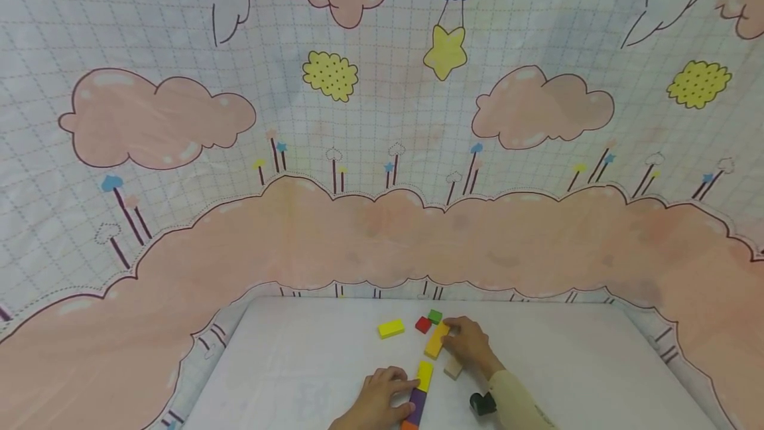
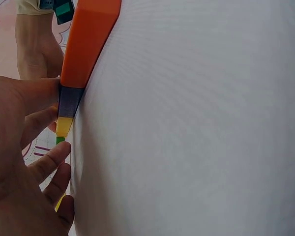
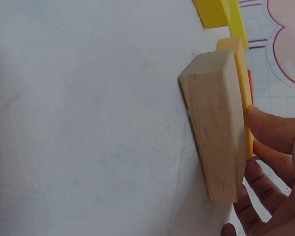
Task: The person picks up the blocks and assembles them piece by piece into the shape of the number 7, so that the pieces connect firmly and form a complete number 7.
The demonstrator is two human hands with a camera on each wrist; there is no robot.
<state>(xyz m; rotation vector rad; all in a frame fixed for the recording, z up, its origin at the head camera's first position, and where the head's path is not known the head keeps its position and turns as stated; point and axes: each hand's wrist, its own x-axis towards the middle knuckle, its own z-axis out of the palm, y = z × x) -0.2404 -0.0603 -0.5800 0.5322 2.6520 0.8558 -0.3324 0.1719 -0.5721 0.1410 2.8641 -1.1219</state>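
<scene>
A row of blocks lies end to end: a yellow block (image 1: 424,375), a purple block (image 1: 417,406) and an orange block (image 2: 91,42) nearest the person. My left hand (image 1: 382,398) is at the row's left side, index finger touching the yellow block and thumb at the purple one, other fingers spread loosely. Beyond the row, my right hand (image 1: 470,342) pinches an orange-yellow block (image 1: 438,340) between thumb and fingers, close over the table and apart from the row's far end. A plain wooden block (image 3: 214,128) lies beside the right hand, on its near side.
Past the right hand sit a small red block (image 1: 423,325) and a green block (image 1: 435,316), side by side. Another yellow block (image 1: 390,329) lies to their left. A dark green object (image 1: 481,404) is next to the right sleeve (image 1: 514,400). Everything stands on a white table (image 1: 286,350).
</scene>
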